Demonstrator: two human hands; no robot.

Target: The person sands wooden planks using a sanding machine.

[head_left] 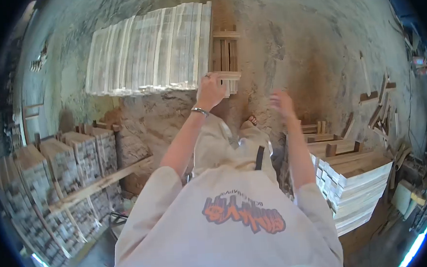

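Note:
My left hand (212,90), with a bracelet at the wrist, is at the near right corner of a row of pale wooden planks (154,49). Its fingers are bent round the near end of the last plank (203,46), beside a short wooden crosspiece (230,75). Part of the grip is hidden by the hand itself. Out over the floor to the right, my right hand (282,104) is slightly blurred, its fingers apart and holding nothing.
Stacked wood (54,167) stands at left, with a long batten (101,184) across it. Close to my right arm is another plank stack (355,173). Loose wood scraps (380,106) lie at far right. Narrow slats (226,54) lie beside the plank row.

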